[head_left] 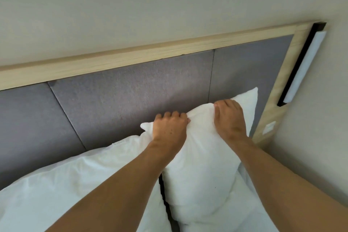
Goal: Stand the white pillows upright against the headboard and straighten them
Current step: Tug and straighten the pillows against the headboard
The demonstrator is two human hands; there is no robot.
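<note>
Two bare hands hold the top edge of a white pillow point(199, 165) that stands up on the right side of the bed, leaning on the grey headboard point(131, 92). The left hand point(169, 128) has its fingers curled tight around the pillow's top left corner. The right hand point(228, 117) grips the top edge further right, fingers bent over the far side (the tips are hidden). A second white pillow point(75, 181) sits just to the left. A wall lamp point(303, 68) hangs at the far right.
</note>
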